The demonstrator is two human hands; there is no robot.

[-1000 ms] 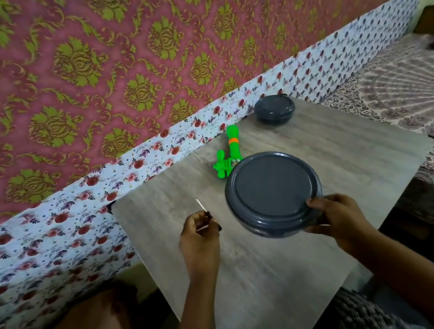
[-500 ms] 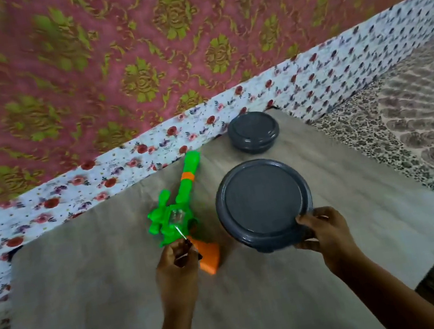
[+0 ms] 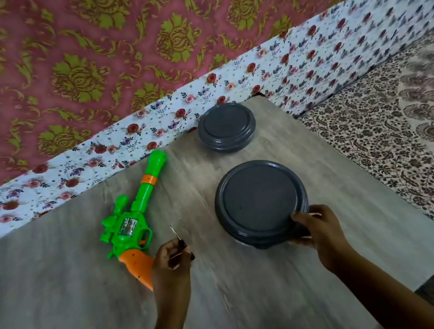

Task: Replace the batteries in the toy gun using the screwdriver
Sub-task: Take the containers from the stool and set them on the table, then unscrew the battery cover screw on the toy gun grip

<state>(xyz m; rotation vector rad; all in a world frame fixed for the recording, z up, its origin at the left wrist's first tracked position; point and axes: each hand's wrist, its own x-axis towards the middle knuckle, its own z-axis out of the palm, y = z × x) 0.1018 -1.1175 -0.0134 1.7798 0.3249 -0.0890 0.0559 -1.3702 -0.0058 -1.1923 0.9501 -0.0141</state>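
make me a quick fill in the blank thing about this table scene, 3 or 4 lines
1. The left hand holds a thin ____.
2. The right hand grips the rim of the ____ of the two grey containers.
3. The toy gun has a green body and an ____ grip.
4. The small container sits nearer the ____ than the large container does.

Missing words: screwdriver; larger; orange; wall
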